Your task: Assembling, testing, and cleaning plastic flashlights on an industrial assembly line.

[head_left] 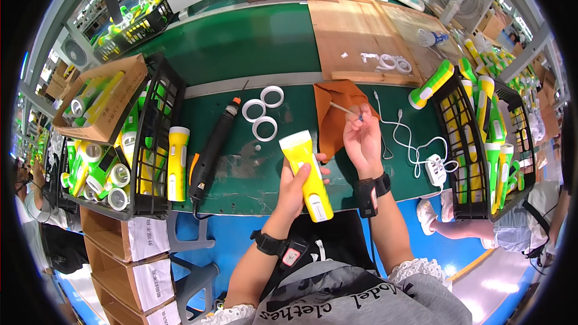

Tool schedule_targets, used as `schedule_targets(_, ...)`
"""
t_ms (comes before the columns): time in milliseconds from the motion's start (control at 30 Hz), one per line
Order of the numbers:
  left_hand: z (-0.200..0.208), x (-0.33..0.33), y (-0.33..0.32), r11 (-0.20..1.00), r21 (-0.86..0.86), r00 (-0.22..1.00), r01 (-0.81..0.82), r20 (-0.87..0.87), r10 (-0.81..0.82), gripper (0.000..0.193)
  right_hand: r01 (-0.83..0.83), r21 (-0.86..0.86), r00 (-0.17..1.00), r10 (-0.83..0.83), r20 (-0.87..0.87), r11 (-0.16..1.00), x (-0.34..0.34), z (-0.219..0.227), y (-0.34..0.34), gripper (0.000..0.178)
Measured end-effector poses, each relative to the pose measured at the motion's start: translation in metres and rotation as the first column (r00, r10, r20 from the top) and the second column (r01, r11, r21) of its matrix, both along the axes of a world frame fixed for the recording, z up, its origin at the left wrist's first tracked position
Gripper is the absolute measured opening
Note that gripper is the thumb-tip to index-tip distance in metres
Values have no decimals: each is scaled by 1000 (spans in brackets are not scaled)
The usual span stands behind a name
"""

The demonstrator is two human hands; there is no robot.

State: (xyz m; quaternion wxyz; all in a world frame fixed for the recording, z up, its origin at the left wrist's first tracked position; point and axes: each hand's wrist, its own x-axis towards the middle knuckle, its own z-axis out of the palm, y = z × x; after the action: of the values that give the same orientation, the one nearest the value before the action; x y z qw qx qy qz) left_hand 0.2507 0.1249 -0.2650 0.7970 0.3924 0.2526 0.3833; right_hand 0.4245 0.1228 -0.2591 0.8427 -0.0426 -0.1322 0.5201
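Observation:
My left hand [293, 189] is wrapped round a yellow flashlight [311, 188] with a white head, tilted with its head up and to the left. My right hand [362, 141] is raised to the right of it, its fingers pinched on a thin pale stick [342, 108] that points to the left. A bit of blue shows at those fingertips. Beneath and behind the right hand, an orange-brown cloth [331, 99] lies on the green bench [241, 171]. Three white rings [265, 127] rest on the bench, left of the held flashlight.
A black electric screwdriver [212, 150] and another yellow flashlight [177, 165] lie to the left, beside a black basket [158, 168] of flashlights with a cardboard box [102, 99] on top. On the right are a white charger [435, 170] with cables and another full basket [460, 144].

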Motion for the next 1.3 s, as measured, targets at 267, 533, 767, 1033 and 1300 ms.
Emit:
schedule_targets(267, 10, 1, 3, 996, 73, 998, 55, 40, -58, 68, 24, -98, 860, 29, 510, 995, -26, -12, -4, 24)
schedule_targets(533, 8, 0, 4, 998, 60, 999, 29, 17, -30, 65, 26, -145, 763, 74, 642, 989, -30, 5, -9, 16)
schedule_targets(767, 6, 0, 4, 998, 46, 998, 38, 46, -40, 65, 139, -258, 709, 86, 700, 956, -34, -1, -7, 9)
schedule_targets(1033, 8, 1, 2, 998, 60, 999, 36, 19, -38, 66, 196, -141, 619, -12, 785, 970, -36, 2, -5, 11)
schedule_targets(1300, 8, 2, 1, 998, 57, 1000, 14, 23, -15, 67, 173, -143, 617, 6, 787, 974, -35, 0, -3, 12)
